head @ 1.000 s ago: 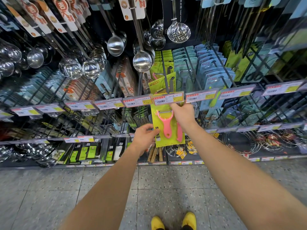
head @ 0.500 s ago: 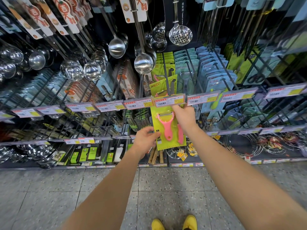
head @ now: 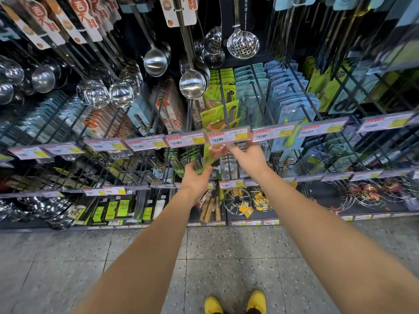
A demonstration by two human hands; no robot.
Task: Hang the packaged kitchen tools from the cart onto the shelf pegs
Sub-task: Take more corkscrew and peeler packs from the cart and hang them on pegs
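Observation:
A pink peeler on a lime-green card hangs blurred just under the price tag at the tip of a black shelf peg. The card is tilted, its lower end swung left. My left hand grips the card's lower edge. My right hand is at the card's top right corner, fingers by the peg tip; its grip is hidden. More of the same green peeler packs hang further back on that peg. No cart is in view.
Steel ladles and skimmers hang above. Blue-carded tools fill the pegs to the right, wire racks sit on the bottom shelf. A row of price tags fronts the pegs. Speckled floor tiles and my yellow shoes are below.
The peeler card has tilted from hanging flat to slanting left, and now blurs with motion. My left hand rose to grip its lower edge. The view shifted closer to the shelf.

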